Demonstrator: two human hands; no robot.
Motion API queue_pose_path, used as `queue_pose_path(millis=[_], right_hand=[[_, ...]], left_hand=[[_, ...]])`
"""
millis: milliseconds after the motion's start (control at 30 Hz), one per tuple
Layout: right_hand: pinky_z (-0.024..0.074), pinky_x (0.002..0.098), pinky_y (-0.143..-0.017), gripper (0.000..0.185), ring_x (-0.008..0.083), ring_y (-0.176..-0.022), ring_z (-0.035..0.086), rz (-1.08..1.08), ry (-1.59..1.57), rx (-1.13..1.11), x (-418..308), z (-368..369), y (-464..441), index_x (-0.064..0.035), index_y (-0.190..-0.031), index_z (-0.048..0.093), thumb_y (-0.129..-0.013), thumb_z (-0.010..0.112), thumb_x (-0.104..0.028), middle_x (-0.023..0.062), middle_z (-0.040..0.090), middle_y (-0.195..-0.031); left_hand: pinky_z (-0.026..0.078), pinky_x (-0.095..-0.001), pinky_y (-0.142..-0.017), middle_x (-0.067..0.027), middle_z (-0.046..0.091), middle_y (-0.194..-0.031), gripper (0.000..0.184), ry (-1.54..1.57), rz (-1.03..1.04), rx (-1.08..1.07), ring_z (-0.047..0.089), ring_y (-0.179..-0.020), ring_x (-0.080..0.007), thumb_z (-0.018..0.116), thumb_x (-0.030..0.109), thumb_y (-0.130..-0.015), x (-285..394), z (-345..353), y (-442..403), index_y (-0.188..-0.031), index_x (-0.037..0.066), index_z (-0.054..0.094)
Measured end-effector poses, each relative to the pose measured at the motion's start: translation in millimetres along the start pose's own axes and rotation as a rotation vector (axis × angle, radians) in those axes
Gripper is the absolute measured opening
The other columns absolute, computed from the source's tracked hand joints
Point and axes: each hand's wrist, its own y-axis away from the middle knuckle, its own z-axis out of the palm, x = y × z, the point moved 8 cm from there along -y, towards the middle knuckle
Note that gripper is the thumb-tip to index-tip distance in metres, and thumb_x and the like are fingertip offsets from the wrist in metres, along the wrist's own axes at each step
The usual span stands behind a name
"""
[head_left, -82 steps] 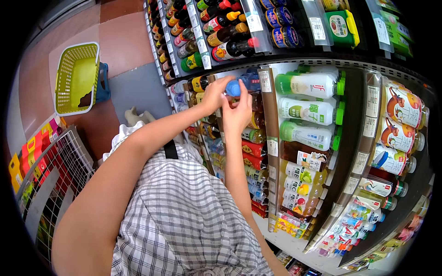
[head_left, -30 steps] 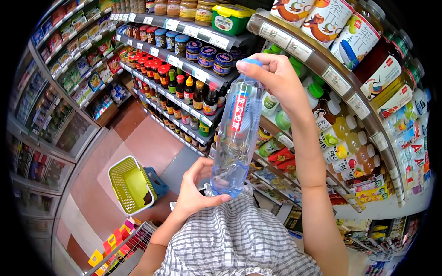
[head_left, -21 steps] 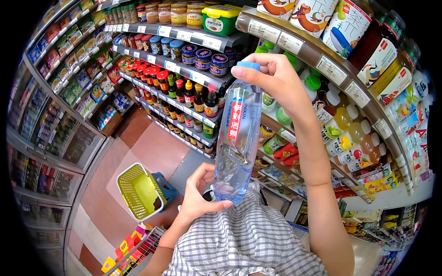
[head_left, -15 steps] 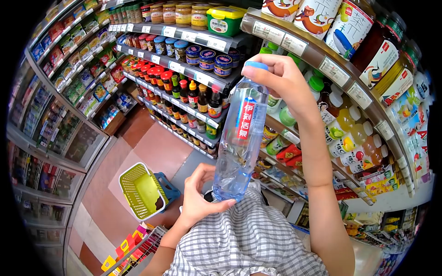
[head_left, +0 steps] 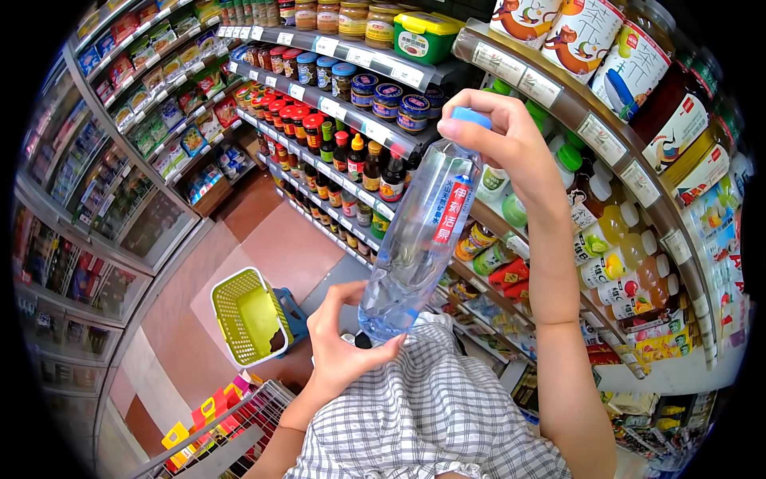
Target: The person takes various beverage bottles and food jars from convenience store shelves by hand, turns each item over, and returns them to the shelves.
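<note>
A clear plastic water bottle (head_left: 415, 239) with a blue cap (head_left: 471, 119) and a red-and-white label (head_left: 453, 211) is held slantwise in front of my body, its cap end up and to the right. My right hand (head_left: 511, 144) pinches the cap and neck between thumb and fingers. Around the base curves my left hand (head_left: 339, 339), its thumb against the near side and the fingers partly hidden behind the plastic. Blue lettering shows on the bottle beside the red panel.
Shelves of sauce jars (head_left: 387, 101) stand ahead, and drink bottles (head_left: 604, 231) line the right-hand shelves. A yellow-green basket (head_left: 251, 319) rests on the floor at left. A wire cart (head_left: 247, 427) with red and yellow packages is at lower left. Glass-door coolers (head_left: 88, 176) run along the left.
The bottle tilts further, its cap moving right and its base slightly left. It has turned so the red panel sits more to the right and more blue lettering shows. Both hands keep hold.
</note>
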Motion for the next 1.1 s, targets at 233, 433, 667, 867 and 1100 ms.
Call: queue_pose_path(millis=[233, 433, 667, 867, 1100], right_hand=[[0.0434, 0.0184, -0.064, 0.026, 0.0027, -0.070, 0.054, -0.145, -0.056, -0.079, -44.3, 12.7, 23.0, -0.0027, -0.089, 0.062, -0.077, 0.078, -0.019, -0.0021, 0.059, -0.077], [0.0436, 0.0207, -0.066, 0.024, 0.0051, -0.075, 0.055, -0.268, -0.128, -0.187, -52.3, 11.0, 22.7, -0.0034, -0.089, 0.063, -0.076, 0.075, -0.020, -0.0003, 0.059, -0.082], [0.0438, 0.0241, -0.072, 0.035, 0.0108, -0.080, 0.057, -0.316, -0.192, -0.225, -40.0, 2.4, 11.1, -0.0032, -0.089, 0.063, -0.071, 0.069, -0.033, 0.0034, 0.061, -0.086], [0.0417, 0.0215, -0.069, 0.049, 0.0104, -0.079, 0.056, -0.216, -0.093, -0.243, -30.9, 3.6, 1.6, -0.0003, -0.094, 0.060, -0.071, 0.070, -0.042, 0.0035, 0.058, -0.085], [0.0377, 0.0192, -0.053, 0.033, 0.0042, -0.070, 0.055, 0.110, -0.013, -0.251, -10.8, -3.6, -1.4, -0.0042, -0.095, 0.067, -0.077, 0.074, -0.030, -0.0010, 0.063, -0.080]], left_hand=[[0.046, -0.0340, -0.098, -0.0113, 0.062, -0.107, 0.065, 0.348, -0.075, -0.260, 0.059, -0.108, -0.0207, 0.087, 0.016, -0.057, -44.2, 41.6, -13.5, -0.113, -0.003, 0.060], [0.034, -0.0373, -0.109, -0.0113, 0.058, -0.128, 0.077, 0.973, -0.280, -0.775, 0.053, -0.119, -0.0209, 0.090, 0.026, -0.064, -73.2, 83.5, -0.1, -0.126, -0.004, 0.055], [0.040, -0.0384, -0.102, -0.0156, 0.064, -0.119, 0.085, 1.326, -0.365, -0.893, 0.059, -0.112, -0.0242, 0.091, 0.036, -0.060, -77.8, 104.5, 16.2, -0.124, -0.007, 0.055], [0.045, -0.0342, -0.096, -0.0149, 0.067, -0.110, 0.085, 1.098, -0.252, -0.738, 0.065, -0.100, -0.0209, 0.090, 0.025, -0.055, -48.2, 73.5, -1.1, -0.125, -0.008, 0.053], [0.049, -0.0318, -0.086, -0.0102, 0.067, -0.094, 0.070, 0.297, -0.101, -0.278, 0.064, -0.091, -0.0174, 0.090, 0.029, -0.053, -25.1, 28.4, -12.0, -0.107, -0.002, 0.060]])
